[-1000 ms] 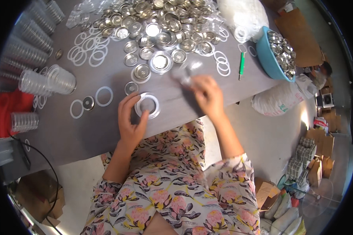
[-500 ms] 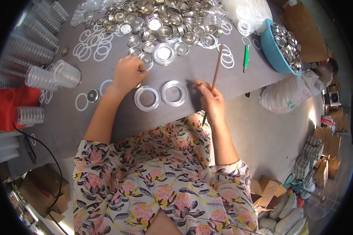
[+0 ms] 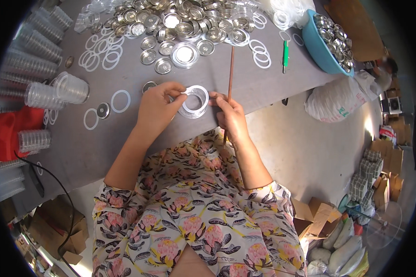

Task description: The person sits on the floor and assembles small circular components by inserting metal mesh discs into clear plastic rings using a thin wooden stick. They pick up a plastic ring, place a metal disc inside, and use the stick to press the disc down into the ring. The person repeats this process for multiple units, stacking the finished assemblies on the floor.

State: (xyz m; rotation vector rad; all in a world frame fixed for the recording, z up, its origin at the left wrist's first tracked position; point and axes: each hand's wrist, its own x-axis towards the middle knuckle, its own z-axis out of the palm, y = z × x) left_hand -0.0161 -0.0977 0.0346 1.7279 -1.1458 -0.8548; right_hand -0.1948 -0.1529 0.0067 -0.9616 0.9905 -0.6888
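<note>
My left hand (image 3: 161, 105) pinches the edge of a flat white ring (image 3: 202, 88), which lies over a clear plastic ring (image 3: 187, 115) on the table. In my right hand (image 3: 232, 119) is a thin brown stick (image 3: 231, 69), held upright-slanting, with fingertips close to the right side of the rings; whether they touch cannot be made out. Just beyond my left hand sits a round metal cap (image 3: 149, 86), partly covered by it. To the left lie another metal cap (image 3: 104, 110) and two loose white rings, one of them (image 3: 120, 101) nearer my hand.
A heap of metal caps (image 3: 185, 30) covers the far side of the table, with loose white rings (image 3: 111, 59) beside it. Stacked clear plastic cups (image 3: 71, 87) and a red cloth-like item (image 3: 9, 134) stand left. A green-handled cutter (image 3: 285, 56) and a blue basin (image 3: 319, 57) lie right.
My left hand has come back from the caps toward the clear rings, now with a white ring in its fingers. My right hand, still with the stick, has moved closer to them.
</note>
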